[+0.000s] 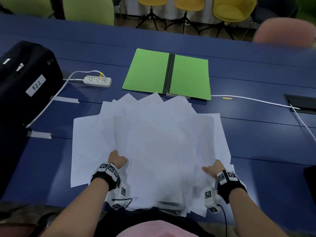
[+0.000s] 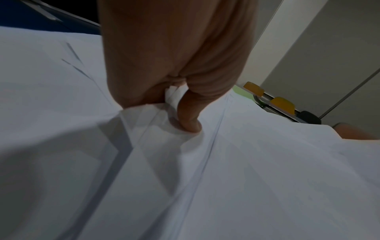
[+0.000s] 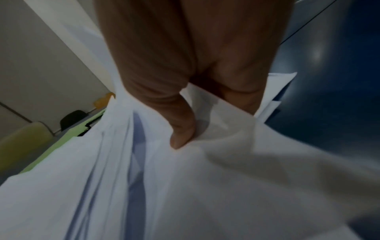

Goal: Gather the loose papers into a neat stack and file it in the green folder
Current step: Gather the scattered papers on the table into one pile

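Note:
A fanned, untidy bundle of white papers [image 1: 162, 142] covers the near middle of the blue table. My left hand [image 1: 118, 159] grips its left edge, thumb on top and fingers under the sheets [image 2: 189, 120]. At the right edge my right hand [image 1: 212, 168] pinches the bundle the same way, its thumb [image 3: 182, 134] pressing down on the top sheet. The far ends of the sheets splay out toward the green folder [image 1: 168, 74], which lies open and flat just beyond them, dark spine in the middle. One sheet [image 1: 85, 151] lies flat at the left.
A black bag [image 1: 25, 79] with a white label sits at the far left. Beside the folder lies a white power strip [image 1: 98, 81], and its cable [image 1: 256, 100] runs right to a table hatch [image 1: 302, 103]. Chairs [image 1: 188, 7] stand beyond the far edge.

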The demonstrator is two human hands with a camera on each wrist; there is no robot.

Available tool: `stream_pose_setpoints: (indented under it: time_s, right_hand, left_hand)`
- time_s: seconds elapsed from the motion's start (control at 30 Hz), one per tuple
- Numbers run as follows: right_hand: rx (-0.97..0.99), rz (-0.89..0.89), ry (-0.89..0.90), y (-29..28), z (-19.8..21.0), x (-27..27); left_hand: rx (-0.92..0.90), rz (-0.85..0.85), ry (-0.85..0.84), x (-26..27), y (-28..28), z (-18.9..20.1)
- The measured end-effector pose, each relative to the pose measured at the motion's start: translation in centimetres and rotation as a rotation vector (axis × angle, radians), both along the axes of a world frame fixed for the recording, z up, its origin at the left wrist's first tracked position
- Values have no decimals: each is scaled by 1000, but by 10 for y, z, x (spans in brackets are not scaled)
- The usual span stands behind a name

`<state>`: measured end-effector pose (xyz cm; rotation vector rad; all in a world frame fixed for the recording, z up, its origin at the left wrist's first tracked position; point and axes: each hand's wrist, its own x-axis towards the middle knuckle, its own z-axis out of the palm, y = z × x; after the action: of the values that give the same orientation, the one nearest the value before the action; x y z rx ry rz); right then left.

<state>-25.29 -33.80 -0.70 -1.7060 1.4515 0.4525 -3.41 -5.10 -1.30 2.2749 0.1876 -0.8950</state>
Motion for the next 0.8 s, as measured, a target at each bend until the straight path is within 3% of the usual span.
stream_pose_setpoints:
  time_s: [0.13,0.2,0.27,0.33,0.47,0.67,0.8]
  right_hand:
    - [77,92,82,7,-9,-4]
    - [123,121,36,11,-17,-2]
    - [126,37,-113,11,-23,0]
    - [132,-161,-226,7,-29,3]
    - [227,-344,-291,15,-19,11]
    - [106,-218,-130,31,-15,19]
    - [82,-153,-29,27,-18,22]
  left_hand:
    - [20,4,9,1,0,-3]
    - [20,0,14,2,0,-2]
    - [35,-8,26,3,0,-4]
    - [51,-28,24,4,0,-3]
    - [77,-129,149,2,-3,-5]
    - [-76,-314,208,-26,-37,-16]
    - [-70,-232,-18,-11,-24,-14]
